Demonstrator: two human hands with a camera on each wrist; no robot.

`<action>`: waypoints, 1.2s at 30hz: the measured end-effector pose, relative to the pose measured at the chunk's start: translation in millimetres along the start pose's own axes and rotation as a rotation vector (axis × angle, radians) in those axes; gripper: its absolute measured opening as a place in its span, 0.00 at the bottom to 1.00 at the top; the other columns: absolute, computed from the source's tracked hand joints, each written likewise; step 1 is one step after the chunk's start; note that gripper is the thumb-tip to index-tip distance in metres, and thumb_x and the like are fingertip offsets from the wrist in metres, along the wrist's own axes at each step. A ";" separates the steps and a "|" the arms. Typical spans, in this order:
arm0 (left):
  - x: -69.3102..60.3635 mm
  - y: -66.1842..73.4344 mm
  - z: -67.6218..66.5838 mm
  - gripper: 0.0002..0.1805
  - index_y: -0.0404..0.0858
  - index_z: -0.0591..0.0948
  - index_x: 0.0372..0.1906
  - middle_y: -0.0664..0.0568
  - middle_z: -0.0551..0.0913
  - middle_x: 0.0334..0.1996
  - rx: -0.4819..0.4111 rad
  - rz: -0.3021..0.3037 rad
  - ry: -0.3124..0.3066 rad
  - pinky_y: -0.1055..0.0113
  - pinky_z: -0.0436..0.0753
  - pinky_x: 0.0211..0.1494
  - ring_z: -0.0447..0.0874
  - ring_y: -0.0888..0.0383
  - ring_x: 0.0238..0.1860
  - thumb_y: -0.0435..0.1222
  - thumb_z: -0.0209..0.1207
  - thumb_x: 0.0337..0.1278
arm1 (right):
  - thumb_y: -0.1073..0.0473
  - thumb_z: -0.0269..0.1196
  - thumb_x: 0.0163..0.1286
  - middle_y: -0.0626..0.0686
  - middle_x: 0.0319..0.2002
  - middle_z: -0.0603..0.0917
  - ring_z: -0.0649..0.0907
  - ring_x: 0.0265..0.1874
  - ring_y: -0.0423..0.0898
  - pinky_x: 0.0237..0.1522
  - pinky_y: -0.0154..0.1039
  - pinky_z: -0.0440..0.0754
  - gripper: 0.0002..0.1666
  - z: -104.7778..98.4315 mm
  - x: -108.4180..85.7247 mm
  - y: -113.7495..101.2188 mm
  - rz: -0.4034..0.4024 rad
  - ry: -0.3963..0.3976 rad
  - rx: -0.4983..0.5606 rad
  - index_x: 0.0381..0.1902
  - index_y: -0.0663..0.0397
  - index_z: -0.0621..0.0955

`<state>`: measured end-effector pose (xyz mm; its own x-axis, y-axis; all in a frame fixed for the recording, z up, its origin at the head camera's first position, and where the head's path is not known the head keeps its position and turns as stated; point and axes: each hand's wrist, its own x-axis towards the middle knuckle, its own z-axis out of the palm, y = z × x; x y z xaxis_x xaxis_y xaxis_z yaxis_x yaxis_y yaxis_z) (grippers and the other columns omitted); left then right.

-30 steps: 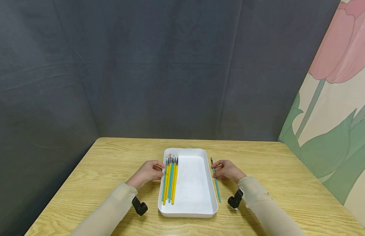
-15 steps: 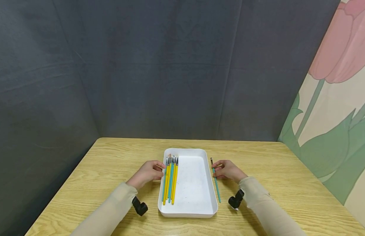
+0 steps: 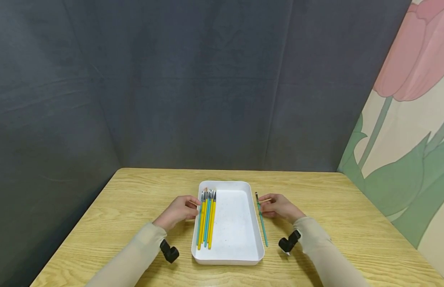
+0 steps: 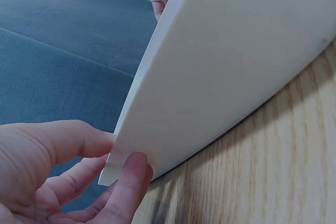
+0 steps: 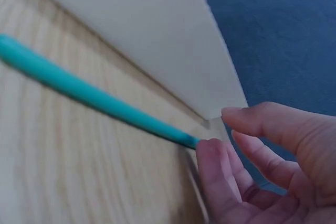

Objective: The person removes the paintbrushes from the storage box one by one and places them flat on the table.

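Note:
A white rectangular tray (image 3: 230,256) lies on the table. My left hand (image 3: 180,209) holds its left side wall; in the left wrist view, the fingers (image 4: 134,166) are at the rim and outer wall. Several yellow and teal paintbrushes (image 3: 207,219) lie side by side along the tray's left inside, bristles toward the far end. Another teal paintbrush (image 3: 262,223) lies on the table just outside the right wall. My right hand (image 3: 277,206) is beside its upper part, fingers loosely bent; the right wrist view shows a fingertip at the teal handle (image 5: 105,100), whose far part is hidden.
The wood-grain table (image 3: 153,187) extends around the tray. A dark cloth (image 3: 193,87) hangs behind and to the left. A wall with a tulip painting (image 3: 405,139) stands at the right. Black cameras (image 3: 289,241) are strapped to both wrists.
My right hand has shifted slightly right, its fingertips drawing a little away from the single teal paintbrush, which stays by the tray. The left hand and tray look unchanged.

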<state>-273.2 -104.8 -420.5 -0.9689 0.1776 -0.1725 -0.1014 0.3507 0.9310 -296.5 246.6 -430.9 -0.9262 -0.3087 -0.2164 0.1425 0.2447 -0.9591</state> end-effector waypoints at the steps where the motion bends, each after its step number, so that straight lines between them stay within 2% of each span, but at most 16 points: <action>1: -0.3 0.0 -0.1 0.17 0.29 0.79 0.49 0.43 0.76 0.38 -0.001 0.003 -0.001 0.64 0.84 0.39 0.76 0.54 0.34 0.24 0.62 0.51 | 0.71 0.58 0.67 0.56 0.39 0.80 0.83 0.36 0.42 0.43 0.39 0.85 0.27 -0.9 -0.2 -0.7 -0.006 -0.004 0.007 0.61 0.78 0.65; 8: -0.3 0.4 0.4 0.17 0.30 0.79 0.48 0.43 0.76 0.38 0.004 -0.004 0.006 0.64 0.84 0.39 0.76 0.54 0.34 0.24 0.62 0.51 | 0.71 0.57 0.67 0.55 0.40 0.78 0.82 0.36 0.41 0.44 0.37 0.84 0.30 -2.6 -4.0 -9.4 -0.056 -0.039 0.068 0.62 0.80 0.61; 12: 0.7 1.0 0.6 0.17 0.30 0.79 0.48 0.43 0.76 0.38 0.004 -0.018 0.011 0.64 0.84 0.39 0.76 0.54 0.35 0.24 0.62 0.50 | 0.70 0.57 0.68 0.56 0.42 0.78 0.81 0.38 0.41 0.45 0.35 0.84 0.29 -0.5 -6.4 -15.4 -0.084 -0.040 0.062 0.63 0.80 0.61; 16: 2.0 0.6 0.5 0.17 0.30 0.79 0.48 0.43 0.75 0.39 0.004 -0.026 0.015 0.65 0.84 0.40 0.76 0.54 0.35 0.24 0.62 0.50 | 0.69 0.57 0.68 0.55 0.42 0.78 0.81 0.39 0.41 0.47 0.38 0.83 0.29 4.3 -8.0 -23.1 -0.110 -0.042 0.051 0.62 0.80 0.62; 21: 2.6 -0.6 0.9 0.17 0.31 0.79 0.48 0.43 0.76 0.39 0.007 -0.024 0.015 0.65 0.85 0.40 0.78 0.54 0.35 0.24 0.63 0.50 | 0.68 0.59 0.67 0.54 0.43 0.77 0.80 0.41 0.42 0.50 0.42 0.82 0.29 14.9 -8.4 -36.2 -0.113 -0.035 0.039 0.62 0.77 0.64; 28: 3.1 -1.6 1.6 0.16 0.31 0.79 0.48 0.43 0.76 0.39 0.003 -0.022 0.014 0.65 0.85 0.40 0.77 0.54 0.35 0.24 0.62 0.50 | 0.70 0.59 0.67 0.53 0.41 0.77 0.81 0.40 0.42 0.45 0.36 0.84 0.27 33.8 -5.5 -51.9 -0.111 -0.031 0.047 0.61 0.76 0.66; 36: 1.5 1.2 0.9 0.16 0.31 0.79 0.47 0.43 0.76 0.39 0.001 -0.025 0.009 0.64 0.85 0.40 0.77 0.54 0.35 0.24 0.62 0.50 | 0.70 0.62 0.64 0.51 0.37 0.78 0.80 0.37 0.40 0.47 0.40 0.84 0.25 56.6 3.6 -60.0 -0.114 -0.043 0.038 0.57 0.74 0.70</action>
<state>-274.6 -103.3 -419.9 -0.9681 0.1605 -0.1924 -0.1252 0.3554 0.9263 -288.7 178.8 -384.4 -0.9216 -0.3715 -0.1121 0.0509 0.1706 -0.9840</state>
